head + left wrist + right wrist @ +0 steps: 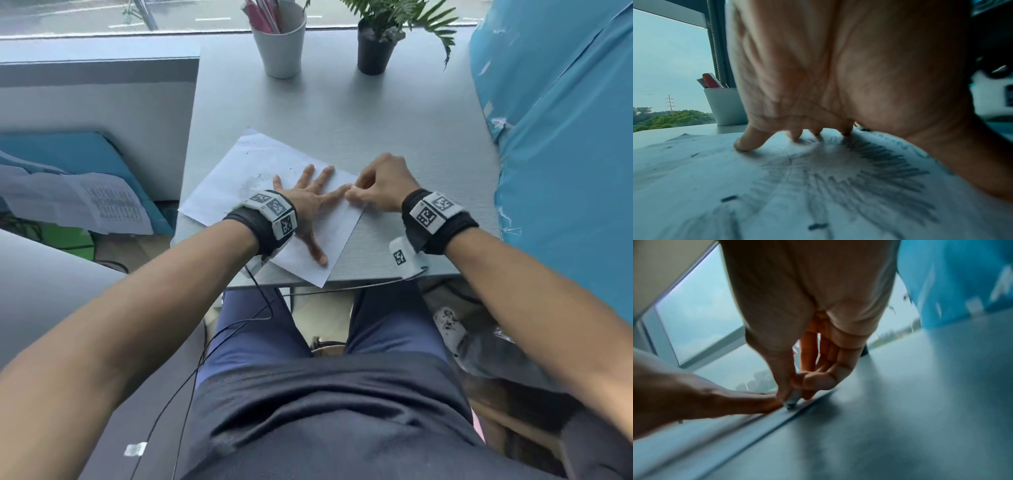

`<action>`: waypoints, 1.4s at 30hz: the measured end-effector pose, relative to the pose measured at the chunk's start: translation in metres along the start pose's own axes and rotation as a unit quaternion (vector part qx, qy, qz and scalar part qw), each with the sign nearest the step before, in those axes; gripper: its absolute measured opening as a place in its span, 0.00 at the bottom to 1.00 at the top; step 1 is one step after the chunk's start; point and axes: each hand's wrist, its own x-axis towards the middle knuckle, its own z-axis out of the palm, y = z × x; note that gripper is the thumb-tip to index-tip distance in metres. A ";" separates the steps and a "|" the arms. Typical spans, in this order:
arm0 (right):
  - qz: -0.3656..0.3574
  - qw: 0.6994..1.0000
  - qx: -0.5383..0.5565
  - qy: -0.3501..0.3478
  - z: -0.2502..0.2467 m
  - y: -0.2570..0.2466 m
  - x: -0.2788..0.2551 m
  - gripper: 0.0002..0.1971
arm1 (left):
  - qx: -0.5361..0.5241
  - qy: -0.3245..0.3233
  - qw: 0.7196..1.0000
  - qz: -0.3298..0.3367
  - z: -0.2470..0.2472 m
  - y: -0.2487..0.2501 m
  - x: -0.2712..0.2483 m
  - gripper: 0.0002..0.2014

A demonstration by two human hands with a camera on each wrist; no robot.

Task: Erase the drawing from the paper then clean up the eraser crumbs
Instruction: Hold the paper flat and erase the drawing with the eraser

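Note:
A white sheet of paper (239, 178) lies slanted on the grey table (342, 120). My left hand (308, 202) presses flat on the paper with its fingers spread. Under its palm (838, 65) the left wrist view shows a dark pencil drawing (869, 175) and several dark eraser crumbs (729, 198). My right hand (380, 192) sits at the paper's right edge, beside the left index fingertip. Its thumb and fingers pinch a small whitish eraser (792, 400) whose dirty tip touches the paper (694, 443).
A white cup (281, 44) of pens and a potted plant (376, 44) stand at the table's far edge. A blue plastic-covered surface (565, 137) rises along the right. The table's near edge is by my lap, with cables hanging there.

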 end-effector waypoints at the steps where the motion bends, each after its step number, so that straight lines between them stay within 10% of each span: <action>1: 0.001 1.000 -0.007 0.007 0.000 0.001 0.001 0.09 | 0.003 0.001 1.000 -0.003 0.000 0.001 0.000 0.79; 5: -0.072 0.991 -0.045 -0.102 0.018 -0.017 -0.021 0.07 | 0.008 -0.002 1.000 0.001 0.000 0.002 0.001 0.79; 9: 0.005 0.999 -0.030 -0.009 -0.003 -0.001 0.002 0.09 | 0.001 -0.002 1.000 -0.004 0.000 0.001 0.000 0.79; 13: -0.069 0.990 -0.079 -0.098 0.013 -0.015 -0.017 0.10 | 0.005 -0.004 1.000 0.001 -0.002 0.002 -0.002 0.78; 17: 0.002 0.999 -0.032 -0.009 -0.002 0.000 0.001 0.09 | 0.002 0.001 1.000 -0.001 -0.001 0.002 -0.003 0.78; 20: -0.068 0.990 -0.074 -0.097 0.017 -0.015 -0.018 0.10 | 0.009 -0.006 1.000 -0.002 -0.001 0.004 -0.003 0.78; 42: -0.006 0.997 -0.060 -0.041 0.003 -0.007 -0.009 0.09 | -0.002 -0.003 1.000 -0.003 0.000 0.001 -0.002 0.80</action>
